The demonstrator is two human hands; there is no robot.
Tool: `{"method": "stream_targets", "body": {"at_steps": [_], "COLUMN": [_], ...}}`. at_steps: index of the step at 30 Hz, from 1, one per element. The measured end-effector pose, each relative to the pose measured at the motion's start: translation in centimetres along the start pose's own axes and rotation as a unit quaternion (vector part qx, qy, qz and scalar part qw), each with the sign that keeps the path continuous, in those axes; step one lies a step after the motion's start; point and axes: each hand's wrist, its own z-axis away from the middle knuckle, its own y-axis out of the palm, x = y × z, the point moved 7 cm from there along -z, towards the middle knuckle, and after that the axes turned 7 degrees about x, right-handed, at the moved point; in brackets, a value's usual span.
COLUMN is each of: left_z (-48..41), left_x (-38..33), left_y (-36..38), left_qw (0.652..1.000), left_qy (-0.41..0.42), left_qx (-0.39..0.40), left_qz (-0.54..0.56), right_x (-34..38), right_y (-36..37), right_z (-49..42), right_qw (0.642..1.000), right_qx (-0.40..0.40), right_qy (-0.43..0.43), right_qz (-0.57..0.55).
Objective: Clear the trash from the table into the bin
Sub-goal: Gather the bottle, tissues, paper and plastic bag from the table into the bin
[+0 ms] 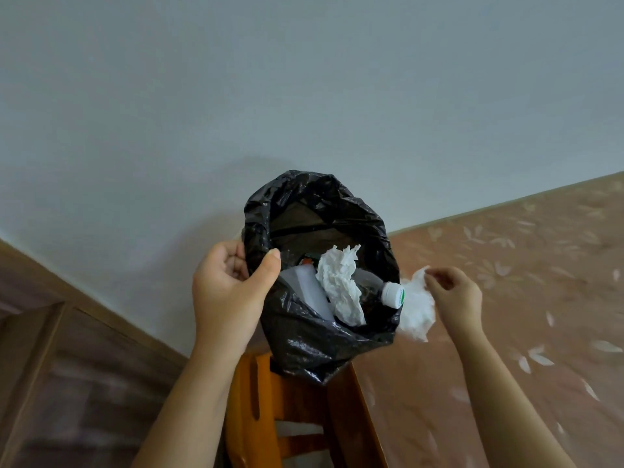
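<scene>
A bin lined with a black plastic bag (304,339) is held up in the middle of the view. My left hand (233,292) grips its left rim, thumb inside the opening. Inside lie a crumpled white tissue (341,285), a clear bottle with a white cap (393,294) and a pale plastic container (309,288). My right hand (454,295) pinches another crumpled white tissue (417,305) just outside the bin's right rim, over the table edge.
The table (526,315), covered with a pink flower-patterned cloth, fills the right side. An orange wooden chair (260,400) stands below the bin. A white wall (304,96) is behind, and wooden panelling (67,366) runs along the left.
</scene>
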Motion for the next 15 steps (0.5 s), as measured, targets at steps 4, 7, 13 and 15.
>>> {"method": "stream_targets", "body": {"at_steps": [4, 7, 13, 15], "left_z": [0.6, 1.0, 2.2, 2.8], "left_x": [0.9, 1.6, 2.3, 2.3], "left_y": [1.9, 3.5, 7.3, 8.8], "left_qw": [0.999, 0.996, 0.989, 0.985], "left_qy": [-0.015, -0.031, -0.054, -0.061], "left_qx": [0.037, 0.065, 0.118, 0.142], "left_qz": [0.029, 0.044, 0.07, 0.078], "right_x": [1.1, 1.4, 3.3, 4.3], "right_y": [-3.4, -6.0, -11.0, -12.5], "right_z": [2.5, 4.7, 7.9, 8.6], "right_qw": [0.999, 0.996, 0.987, 0.983], "right_qx": [-0.046, -0.088, -0.158, -0.176], "right_qy": [-0.009, -0.008, -0.033, -0.043], "right_qz": [-0.004, -0.013, -0.014, -0.014]}}
